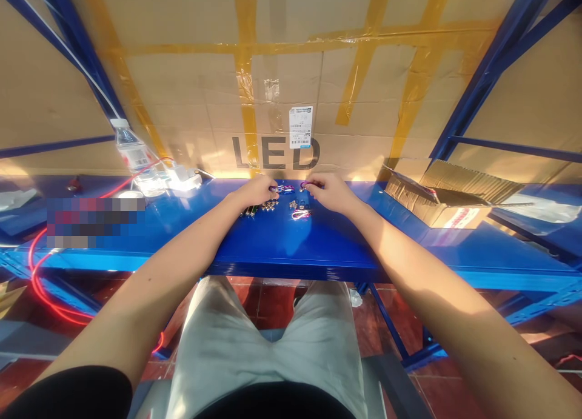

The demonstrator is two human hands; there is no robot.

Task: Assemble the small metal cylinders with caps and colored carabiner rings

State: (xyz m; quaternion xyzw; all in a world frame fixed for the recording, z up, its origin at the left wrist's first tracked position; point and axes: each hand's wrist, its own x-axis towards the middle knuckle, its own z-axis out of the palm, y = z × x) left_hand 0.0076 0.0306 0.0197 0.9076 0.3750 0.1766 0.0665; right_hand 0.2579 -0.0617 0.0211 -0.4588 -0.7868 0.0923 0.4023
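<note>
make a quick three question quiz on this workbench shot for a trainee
1. True or false: the open cardboard box stands to the right of the right hand.
2. Which letters are printed on the big carton behind the bench?
a) USB
b) LED
c) FAN
3. Fill in the colour: small metal parts lie on a ____ bench top.

Key: 1 true; 2 b; 3 blue

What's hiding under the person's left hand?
Peeking out beside the bare left hand are thin dark rods and small shiny gold-coloured pieces on the smooth blue tabletop. Anything the hand covers can't be seen.
</note>
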